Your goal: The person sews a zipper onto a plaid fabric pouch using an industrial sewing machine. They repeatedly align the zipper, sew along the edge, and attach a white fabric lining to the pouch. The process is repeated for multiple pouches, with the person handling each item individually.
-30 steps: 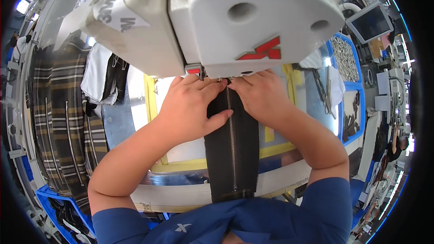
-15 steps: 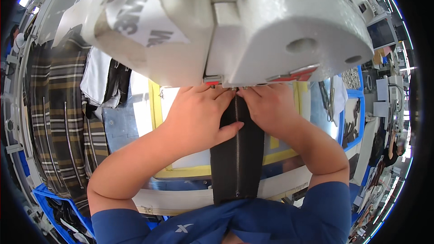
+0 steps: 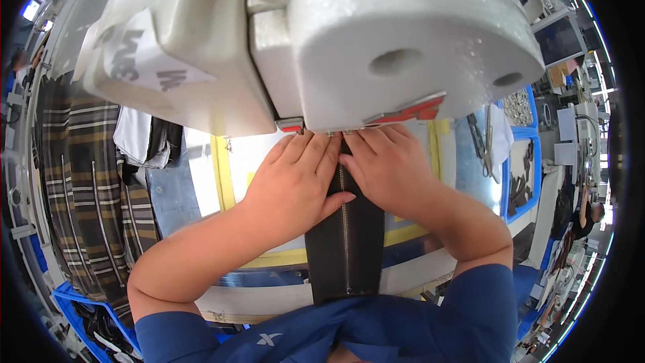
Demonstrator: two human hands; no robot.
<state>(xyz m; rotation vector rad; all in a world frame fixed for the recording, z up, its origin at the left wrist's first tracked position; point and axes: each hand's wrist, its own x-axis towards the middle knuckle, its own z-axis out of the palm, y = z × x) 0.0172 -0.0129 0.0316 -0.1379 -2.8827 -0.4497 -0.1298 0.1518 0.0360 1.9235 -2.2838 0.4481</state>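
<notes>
A long black piece of fabric [image 3: 322, 255] with a metal zipper [image 3: 345, 245] down its middle runs from beneath the sewing machine head [image 3: 430, 40] toward my body. My left hand [image 3: 285, 178] lies flat on its left side, fingers stretched toward the machine and thumb out across the zipper. On the other side, my right hand [image 3: 393, 168] presses flat with fingers extended and the thumb close to the zipper. Both sets of fingertips are at the lower edge of the machine head, which hides the needle area.
Plaid garments with zippers [image 3: 80, 181] hang at the left, beside white and black cloth [image 3: 138, 138]. Yellow tape [image 3: 225, 181] frames the work surface. Scissors [image 3: 480, 144] lie at the right near blue bins [image 3: 536, 175]. Another blue bin [image 3: 67, 289] stands lower left.
The view has shifted, so the machine head appears further left. My right thumb now shows beside the zipper, and both hands remain flat on the fabric.
</notes>
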